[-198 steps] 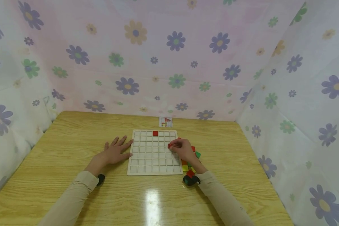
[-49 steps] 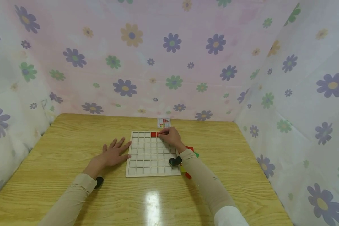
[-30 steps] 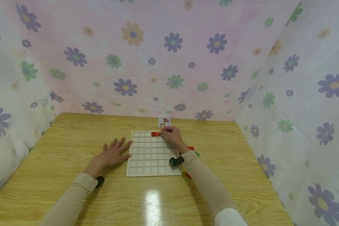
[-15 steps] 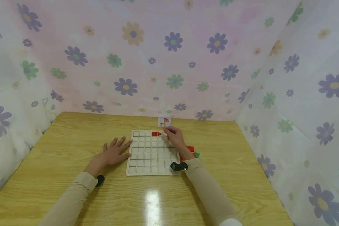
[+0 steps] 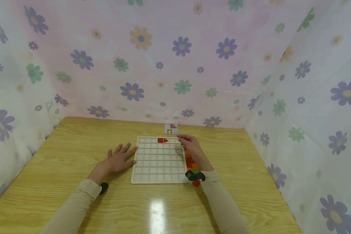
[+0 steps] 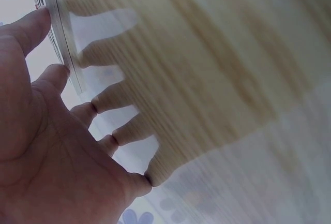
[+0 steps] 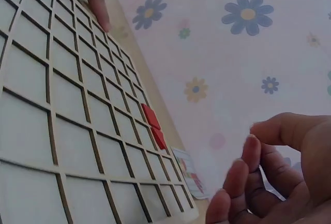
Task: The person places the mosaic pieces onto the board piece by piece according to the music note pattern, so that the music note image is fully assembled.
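A wooden grid board (image 5: 149,180) lies on the table. In its far row a red square tile (image 5: 160,140) and a red triangular tile (image 5: 165,140) sit in neighbouring cells, the triangle pointing right. Fingers spread, my left hand (image 5: 117,161) rests on the table, thumb and index finger touching the board's left edge. My right hand (image 5: 191,148) hovers over the board's far right corner. In the right wrist view its fingers bend loosely, thumb close to the index fingertip, with nothing visible between them. Beside the board, partly under my right arm, are several coloured tiles (image 5: 189,160).
Behind the board, a small card (image 5: 171,128) with a coloured grid picture lies near the table's back edge. Flowered cloth (image 5: 152,74) hangs behind and on both sides. Wood-grain table (image 5: 240,169) extends around the board.
My right hand first brought a red piece from the right side to the far row, beside the red square. It then let go of the triangle and moved right. The left hand stayed put.
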The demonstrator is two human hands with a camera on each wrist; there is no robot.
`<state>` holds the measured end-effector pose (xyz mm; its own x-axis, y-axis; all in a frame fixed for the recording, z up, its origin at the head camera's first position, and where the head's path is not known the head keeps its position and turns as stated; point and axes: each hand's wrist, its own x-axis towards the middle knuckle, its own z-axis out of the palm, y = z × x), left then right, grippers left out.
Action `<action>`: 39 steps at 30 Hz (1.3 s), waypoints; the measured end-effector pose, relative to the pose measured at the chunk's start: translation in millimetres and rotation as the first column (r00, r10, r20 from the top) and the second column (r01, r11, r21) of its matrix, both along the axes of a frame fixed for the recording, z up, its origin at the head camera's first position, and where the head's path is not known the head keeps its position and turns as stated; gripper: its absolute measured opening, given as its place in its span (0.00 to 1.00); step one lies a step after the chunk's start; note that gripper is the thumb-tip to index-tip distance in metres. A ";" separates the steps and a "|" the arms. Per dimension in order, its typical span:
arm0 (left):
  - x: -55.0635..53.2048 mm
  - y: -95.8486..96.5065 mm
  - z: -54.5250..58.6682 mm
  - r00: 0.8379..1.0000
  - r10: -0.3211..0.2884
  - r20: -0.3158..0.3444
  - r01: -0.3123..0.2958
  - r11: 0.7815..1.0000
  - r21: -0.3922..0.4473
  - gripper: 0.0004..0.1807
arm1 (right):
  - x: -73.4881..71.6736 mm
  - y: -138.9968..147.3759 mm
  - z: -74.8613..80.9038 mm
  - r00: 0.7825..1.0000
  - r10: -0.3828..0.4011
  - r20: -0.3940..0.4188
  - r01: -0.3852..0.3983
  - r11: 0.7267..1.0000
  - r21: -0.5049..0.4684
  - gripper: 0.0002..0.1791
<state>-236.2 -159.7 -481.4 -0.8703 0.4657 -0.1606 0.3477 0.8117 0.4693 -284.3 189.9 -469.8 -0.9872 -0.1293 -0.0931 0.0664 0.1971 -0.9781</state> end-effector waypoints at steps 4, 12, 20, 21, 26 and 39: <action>-1.2 -0.4 -2.0 1.000 0.002 -0.004 -0.002 1.000 -0.006 0.39 | 6.2 15.9 5.6 0.991 0.136 -0.013 -0.133 0.984 0.121 0.22; -2.8 -0.6 -3.5 1.000 0.002 -0.003 -0.002 1.000 -0.010 0.39 | 22.1 42.4 9.2 0.979 0.196 -0.054 -0.155 0.889 0.431 0.19; -2.5 -0.5 -3.2 1.000 0.000 0.005 0.000 1.000 0.001 0.39 | 17.4 71.5 -6.6 0.989 0.150 -0.018 -0.120 0.853 0.508 0.18; -2.4 -0.4 -2.9 1.000 0.001 0.006 -0.001 1.000 0.005 0.39 | 16.7 73.8 -7.4 0.989 0.149 -0.004 -0.127 0.855 0.502 0.18; -1.1 0.7 -0.7 1.000 0.004 0.006 -0.004 1.000 0.029 0.38 | 13.2 79.0 -6.2 0.988 0.151 0.041 -0.152 0.866 0.476 0.14; 0.4 1.1 -0.4 1.000 0.003 0.011 -0.003 1.000 0.028 0.39 | 6.3 79.5 -4.3 0.975 0.206 0.083 -0.217 0.805 0.553 0.08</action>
<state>-235.8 -158.6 -481.8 -0.8698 0.4677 -0.1572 0.3402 0.7991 0.4956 -278.0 269.5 -474.1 -0.9389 -0.2558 -0.2305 -0.0242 0.7168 -0.6968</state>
